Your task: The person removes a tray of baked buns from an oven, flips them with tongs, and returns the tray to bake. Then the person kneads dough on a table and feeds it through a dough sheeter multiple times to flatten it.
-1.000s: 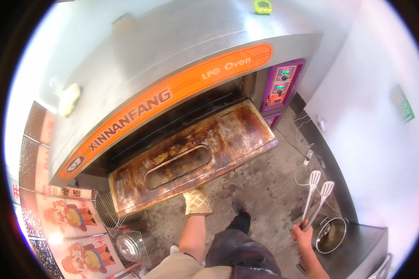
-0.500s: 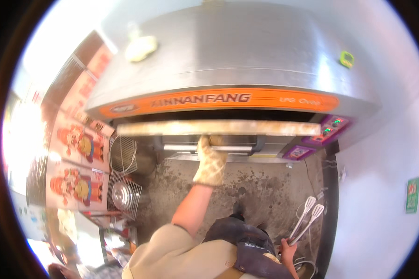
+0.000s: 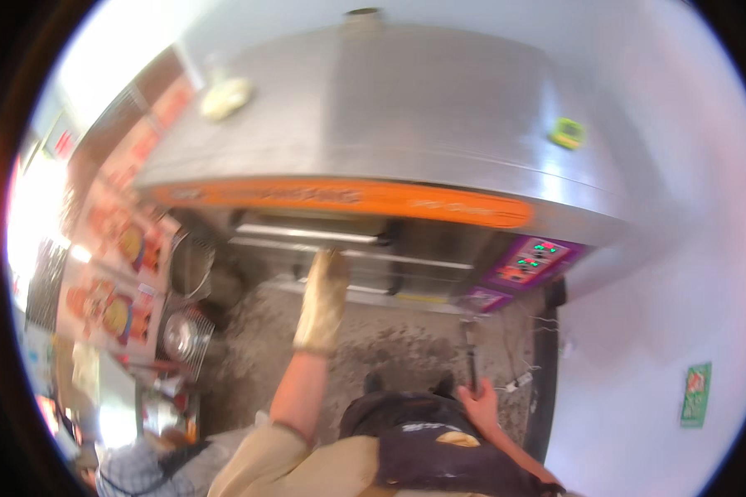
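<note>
My left hand, in a pale patterned oven mitt (image 3: pixel 322 302), reaches to the front of a steel deck oven (image 3: pixel 439 108). The mitt's tip overlaps the oven door's bars (image 3: pixel 307 233); blur hides whether it touches them, and the fingers inside are hidden. Low on the right, my right hand (image 3: pixel 479 406) is closed around tongs (image 3: pixel 471 356), which now show edge-on as a thin dark shape pointing at the oven. An orange band (image 3: pixel 348 199) runs along the oven's upper front edge. The lit control panel (image 3: pixel 532 261) sits at its right end.
On the oven top lie a pale cloth-like item (image 3: pixel 226 98) and a green timer (image 3: pixel 568 133). Wire racks (image 3: pixel 192 265) and printed cartons (image 3: pixel 116 306) stand left. A white wall (image 3: pixel 638 348) rises at right. Another person's plaid clothing (image 3: pixel 141 472) shows lower left.
The long pale strip above my mitt, across the dark oven opening, is out of sight; door bars show there instead. The view has shifted, and the tongs have turned from spread to edge-on.
</note>
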`<state>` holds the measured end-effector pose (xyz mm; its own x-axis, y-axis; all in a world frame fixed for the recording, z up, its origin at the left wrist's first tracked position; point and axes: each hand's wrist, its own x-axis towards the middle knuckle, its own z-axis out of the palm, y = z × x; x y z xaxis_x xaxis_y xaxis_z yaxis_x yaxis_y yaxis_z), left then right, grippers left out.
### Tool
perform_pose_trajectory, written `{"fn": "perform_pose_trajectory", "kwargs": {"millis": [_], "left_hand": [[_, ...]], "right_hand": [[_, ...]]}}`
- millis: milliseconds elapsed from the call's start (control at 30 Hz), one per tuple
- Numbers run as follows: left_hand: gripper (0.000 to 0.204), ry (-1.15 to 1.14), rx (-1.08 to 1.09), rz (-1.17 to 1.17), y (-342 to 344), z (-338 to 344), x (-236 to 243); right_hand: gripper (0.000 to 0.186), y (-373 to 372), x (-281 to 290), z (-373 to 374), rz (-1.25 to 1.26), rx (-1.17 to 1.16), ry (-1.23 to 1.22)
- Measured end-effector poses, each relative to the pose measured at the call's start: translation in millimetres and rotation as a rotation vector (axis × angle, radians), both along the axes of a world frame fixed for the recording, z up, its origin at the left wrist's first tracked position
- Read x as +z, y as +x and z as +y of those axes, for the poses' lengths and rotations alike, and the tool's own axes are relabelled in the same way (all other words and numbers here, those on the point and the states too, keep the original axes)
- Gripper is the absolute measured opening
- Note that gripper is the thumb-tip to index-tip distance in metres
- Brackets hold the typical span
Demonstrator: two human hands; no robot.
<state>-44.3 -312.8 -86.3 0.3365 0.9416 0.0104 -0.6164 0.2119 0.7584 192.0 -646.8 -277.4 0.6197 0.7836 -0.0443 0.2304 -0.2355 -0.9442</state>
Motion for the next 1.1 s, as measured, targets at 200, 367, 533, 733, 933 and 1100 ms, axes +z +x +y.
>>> {"fn": "perform_pose_trajectory", "kwargs": {"millis": [200,367,533,733,933,1100], "left_hand": [[0.066,0.039,-0.112,0.387,51,-191,-15],[0.058,0.15,-0.156,0.494,116,-230,-8],[0.05,0.179,-0.04,0.517,127,-229,-5],[0.044,-0.081,0.359,0.532,72,-212,-82],[0.045,-0.548,0.538,0.97,-50,-238,-195],[0.045,-0.935,0.552,1.093,-149,-393,-259]], "right_hand": [[0.052,34,85,66,-0.265,0.303,-0.046],[0.073,59,87,83,-0.65,0.6,0.104],[0.071,95,124,90,-0.82,0.785,0.374],[0.021,233,356,179,-0.914,0.238,0.761],[0.061,393,436,325,-0.982,0.416,0.458],[0.053,424,391,394,-0.567,0.735,0.31]]}}
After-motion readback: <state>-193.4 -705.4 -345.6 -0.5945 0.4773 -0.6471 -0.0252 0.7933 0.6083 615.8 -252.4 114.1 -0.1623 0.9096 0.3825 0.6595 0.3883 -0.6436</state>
